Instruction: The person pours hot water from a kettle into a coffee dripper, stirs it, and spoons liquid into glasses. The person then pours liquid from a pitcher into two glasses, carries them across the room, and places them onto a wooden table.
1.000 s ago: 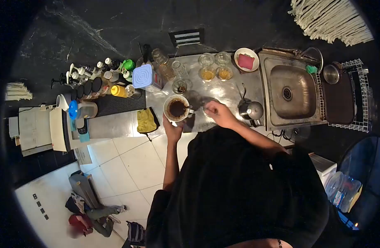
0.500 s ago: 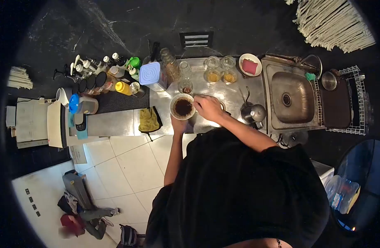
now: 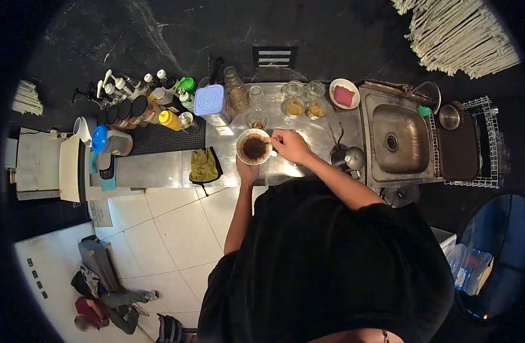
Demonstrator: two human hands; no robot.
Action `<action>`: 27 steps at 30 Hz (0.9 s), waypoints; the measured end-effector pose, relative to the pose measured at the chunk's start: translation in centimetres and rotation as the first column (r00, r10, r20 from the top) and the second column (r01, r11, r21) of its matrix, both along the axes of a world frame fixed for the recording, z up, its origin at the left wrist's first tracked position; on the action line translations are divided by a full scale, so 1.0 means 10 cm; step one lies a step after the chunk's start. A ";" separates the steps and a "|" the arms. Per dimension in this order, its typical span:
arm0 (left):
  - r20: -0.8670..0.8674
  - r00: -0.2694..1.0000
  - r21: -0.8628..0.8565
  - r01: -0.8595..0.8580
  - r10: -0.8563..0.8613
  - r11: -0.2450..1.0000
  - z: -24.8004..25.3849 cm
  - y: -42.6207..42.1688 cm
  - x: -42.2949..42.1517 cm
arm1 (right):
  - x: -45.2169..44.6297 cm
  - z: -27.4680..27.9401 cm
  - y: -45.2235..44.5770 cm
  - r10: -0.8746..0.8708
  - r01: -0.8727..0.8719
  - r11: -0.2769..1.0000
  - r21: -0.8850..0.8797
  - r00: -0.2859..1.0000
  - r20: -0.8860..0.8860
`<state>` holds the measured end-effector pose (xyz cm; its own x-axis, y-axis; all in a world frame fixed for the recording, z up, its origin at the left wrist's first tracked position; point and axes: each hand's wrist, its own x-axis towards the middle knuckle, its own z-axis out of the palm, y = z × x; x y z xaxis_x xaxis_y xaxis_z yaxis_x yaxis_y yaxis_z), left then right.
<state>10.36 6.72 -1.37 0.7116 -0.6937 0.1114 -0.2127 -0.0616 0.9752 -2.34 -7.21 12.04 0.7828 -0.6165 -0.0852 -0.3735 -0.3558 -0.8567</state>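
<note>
A white cone-like cup with dark brown coffee inside is held over the front part of the steel counter. My left hand is wrapped round its near side from below. At the cup's right rim, my right hand is closed in a pinch; what it pinches, if anything, is too small to make out. Just behind the cup stands a small glass with something dark in it. Right of my right hand is a steel gooseneck kettle.
Glasses, two with amber contents, stand at the back. A bowl with a pink cloth sits beside the sink. Left are a blue-lidded tub, a yellow-green cloth and several bottles. Another person sits at lower left.
My right hand has moved left from the counter to the cup's right rim, its fingers now closed. The cup and my left hand have shifted slightly right in view.
</note>
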 end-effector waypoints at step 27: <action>0.369 0.929 0.094 -0.033 -0.004 0.995 0.20 -0.05 -0.39 | -0.42 0.30 -0.34 0.098 -0.107 0.975 0.196 0.994 0.054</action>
